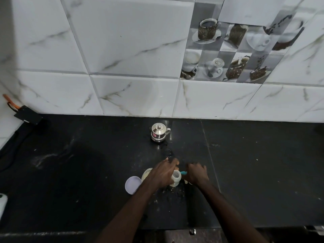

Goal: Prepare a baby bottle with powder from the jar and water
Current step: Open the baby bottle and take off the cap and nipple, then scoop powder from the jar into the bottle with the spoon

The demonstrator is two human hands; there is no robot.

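A clear baby bottle (175, 179) stands open-topped on the black counter (87, 172), with pale contents at its bottom. My left hand (163, 174) grips its side. My right hand (196, 174) holds a teal scoop (184, 172) whose tip points at the bottle's mouth. The open powder jar (145, 173) sits just left of the bottle, partly hidden behind my left hand. Its lilac lid (132, 184) lies flat beside it. A small steel pot with a lid (158, 132) stands farther back near the wall.
White powder specks are scattered on the counter around the bottle. A black plug box with an orange cord (28, 114) sits at the far left by the wall. A white object (2, 204) pokes in at the left edge. The counter's front edge runs along the bottom.
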